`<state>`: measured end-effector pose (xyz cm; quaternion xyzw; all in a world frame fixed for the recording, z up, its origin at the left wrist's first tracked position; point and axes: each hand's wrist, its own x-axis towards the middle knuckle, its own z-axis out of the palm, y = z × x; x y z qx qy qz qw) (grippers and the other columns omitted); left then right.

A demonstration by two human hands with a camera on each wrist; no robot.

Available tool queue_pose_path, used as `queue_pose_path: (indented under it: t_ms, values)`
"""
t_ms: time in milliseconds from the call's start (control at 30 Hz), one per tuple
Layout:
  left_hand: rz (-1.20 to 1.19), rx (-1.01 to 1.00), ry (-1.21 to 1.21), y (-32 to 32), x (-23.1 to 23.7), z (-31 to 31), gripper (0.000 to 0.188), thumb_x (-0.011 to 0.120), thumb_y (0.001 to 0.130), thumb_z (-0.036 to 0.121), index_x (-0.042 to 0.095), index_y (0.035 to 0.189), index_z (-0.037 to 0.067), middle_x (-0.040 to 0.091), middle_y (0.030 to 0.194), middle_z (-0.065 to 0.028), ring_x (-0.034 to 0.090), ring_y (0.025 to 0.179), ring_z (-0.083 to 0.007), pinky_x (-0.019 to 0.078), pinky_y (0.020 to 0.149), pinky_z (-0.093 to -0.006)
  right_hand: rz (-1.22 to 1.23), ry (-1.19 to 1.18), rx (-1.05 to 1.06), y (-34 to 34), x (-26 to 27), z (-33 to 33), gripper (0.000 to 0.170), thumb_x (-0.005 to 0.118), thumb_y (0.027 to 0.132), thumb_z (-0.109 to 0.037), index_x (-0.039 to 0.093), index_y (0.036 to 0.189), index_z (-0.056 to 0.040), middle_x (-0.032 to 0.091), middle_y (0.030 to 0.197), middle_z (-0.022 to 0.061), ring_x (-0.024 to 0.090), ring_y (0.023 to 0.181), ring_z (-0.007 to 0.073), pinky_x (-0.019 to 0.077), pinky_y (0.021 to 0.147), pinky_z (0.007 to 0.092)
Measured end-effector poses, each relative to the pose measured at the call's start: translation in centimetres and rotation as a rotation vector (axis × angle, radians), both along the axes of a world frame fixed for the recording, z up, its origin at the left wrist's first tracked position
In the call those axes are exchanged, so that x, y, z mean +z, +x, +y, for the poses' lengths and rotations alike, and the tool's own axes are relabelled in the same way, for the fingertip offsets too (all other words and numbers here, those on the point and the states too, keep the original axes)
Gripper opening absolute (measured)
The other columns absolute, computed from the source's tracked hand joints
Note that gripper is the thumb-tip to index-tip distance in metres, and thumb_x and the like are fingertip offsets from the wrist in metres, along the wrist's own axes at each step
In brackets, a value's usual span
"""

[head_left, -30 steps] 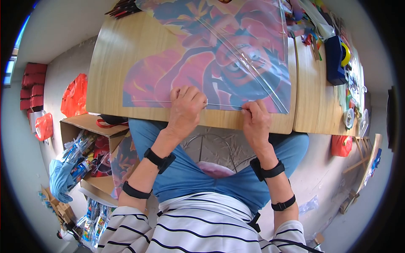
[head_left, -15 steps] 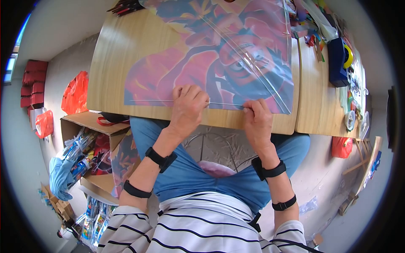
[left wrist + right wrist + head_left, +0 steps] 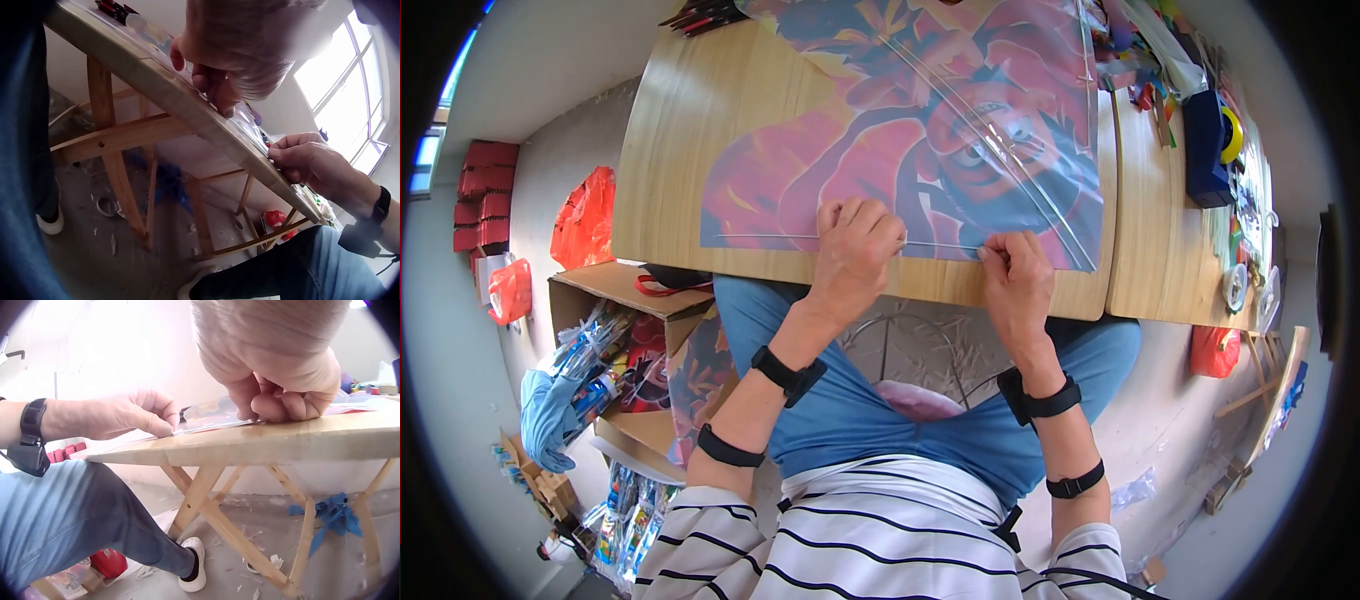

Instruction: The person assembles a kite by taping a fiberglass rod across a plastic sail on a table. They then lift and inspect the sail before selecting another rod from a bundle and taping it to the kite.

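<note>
A large, thin printed sheet (image 3: 870, 190) in pink, blue and yellow lies on the wooden table, its near edge along the table's front. A thin pale rod (image 3: 945, 245) runs straight along that edge and passes under both hands. My left hand (image 3: 855, 255) has its fingers curled down over the edge, pinching at the rod. To its right, my right hand (image 3: 1017, 285) pinches the edge between thumb and curled fingers. In the right wrist view, the left hand's (image 3: 134, 415) thumb and forefinger meet at the sheet's border. Two long thin rods (image 3: 990, 140) lie diagonally across the sheet.
A blue tape dispenser (image 3: 1207, 150) stands on the adjoining table at right, near coloured scraps. Dark sticks (image 3: 700, 17) lie at the far left corner. A cardboard box (image 3: 625, 290) with wrapped goods stands left of my legs. The table (image 3: 675, 130) has wooden trestle legs (image 3: 119, 181).
The head view has shifted slightly, so everything sits a little further right. Both hands keep the same places on the sheet's near edge.
</note>
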<state>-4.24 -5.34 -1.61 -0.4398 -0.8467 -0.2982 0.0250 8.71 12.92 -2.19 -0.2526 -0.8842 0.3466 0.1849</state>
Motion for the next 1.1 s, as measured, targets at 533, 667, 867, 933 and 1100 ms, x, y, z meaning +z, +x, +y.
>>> queue_pose_path:
  t_ms: [533, 667, 867, 933, 1100]
  values:
    - [-0.06, -0.002, 0.061, -0.3, 0.2, 0.4, 0.008, 0.072, 0.083, 0.007, 0.069, 0.089, 0.012, 0.058, 0.087, -0.0014, 0.057, 0.092, -0.022, 0.0356, 0.093, -0.039, -0.029, 0.074, -0.073, -0.6, -0.3, -0.5, 0.009, 0.072, 0.082, -0.005, 0.063, 0.083, -0.0086, 0.063, 0.085, 0.0101, 0.064, 0.07, 0.0361, 0.0483, 0.061, 0.0456]
    - [-0.05, -0.013, 0.017, -0.4, 0.1, 0.1, 0.011, 0.073, 0.082, 0.006, 0.07, 0.09, 0.012, 0.058, 0.086, -0.0014, 0.057, 0.092, -0.0216, 0.0352, 0.093, -0.0387, -0.023, 0.071, -0.075, -0.5, -0.3, -0.6, 0.01, 0.072, 0.082, -0.005, 0.063, 0.083, -0.0084, 0.063, 0.085, 0.0104, 0.064, 0.07, 0.0361, 0.0482, 0.061, 0.0456]
    - [-0.087, 0.033, 0.062, -0.6, 0.3, -0.5, 0.006, 0.072, 0.082, 0.007, 0.069, 0.086, 0.011, 0.057, 0.086, -0.0018, 0.057, 0.091, -0.0221, 0.0351, 0.093, -0.039, -0.022, 0.085, -0.075, -0.5, -0.2, -0.6, 0.01, 0.072, 0.082, -0.005, 0.063, 0.083, -0.008, 0.063, 0.085, 0.0105, 0.064, 0.07, 0.0363, 0.0483, 0.061, 0.0456]
    - [-0.085, 0.055, 0.062, -0.6, 0.2, -0.9, 0.005, 0.071, 0.083, 0.007, 0.069, 0.085, 0.011, 0.056, 0.086, -0.0019, 0.057, 0.091, -0.0224, 0.0352, 0.093, -0.0393, -0.022, 0.078, -0.078, -0.5, -0.4, -0.5, 0.01, 0.072, 0.082, -0.005, 0.063, 0.083, -0.008, 0.063, 0.085, 0.0106, 0.064, 0.07, 0.0364, 0.0484, 0.061, 0.0457]
    - [-0.062, 0.05, 0.046, -0.3, -0.1, -1.0, 0.004, 0.071, 0.083, 0.008, 0.067, 0.083, 0.01, 0.056, 0.086, -0.0021, 0.056, 0.092, -0.0229, 0.0359, 0.092, -0.0399, -0.023, 0.068, -0.076, -0.5, -0.3, -0.6, 0.01, 0.072, 0.082, -0.005, 0.063, 0.083, -0.0079, 0.063, 0.085, 0.0107, 0.064, 0.07, 0.0364, 0.0484, 0.061, 0.0457]
